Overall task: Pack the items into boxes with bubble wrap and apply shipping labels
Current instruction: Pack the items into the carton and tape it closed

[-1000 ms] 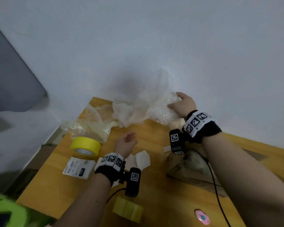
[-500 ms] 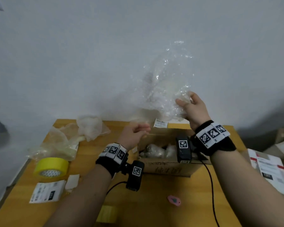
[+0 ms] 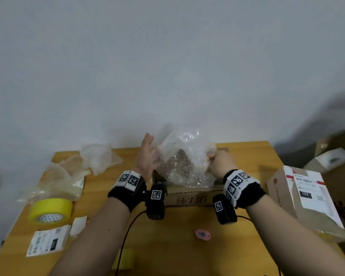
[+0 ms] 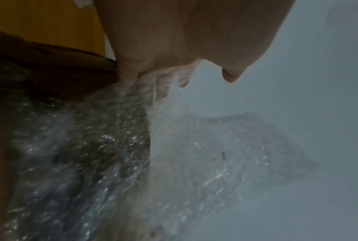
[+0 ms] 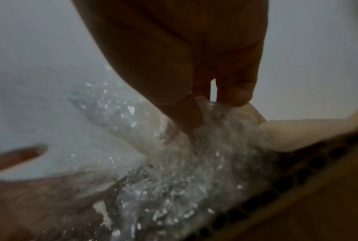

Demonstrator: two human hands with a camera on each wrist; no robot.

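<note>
Bubble wrap (image 3: 184,164) is going into the open box (image 3: 189,198) on the table (image 3: 179,246): right hand (image 3: 217,162) pinches it, left hand (image 3: 147,156) presses it, fingers spread. One labelled box (image 3: 305,200) sits finished; sealing and labelling remain.

Counts — two hands: left hand (image 3: 146,156), right hand (image 3: 219,162). One bubble wrap sheet (image 3: 184,156), one open box (image 3: 191,198), one sealed labelled box (image 3: 305,200) right, one yellow tape roll (image 3: 50,211), one loose shipping label (image 3: 47,243) lower left, one pink object (image 3: 202,234).
</note>
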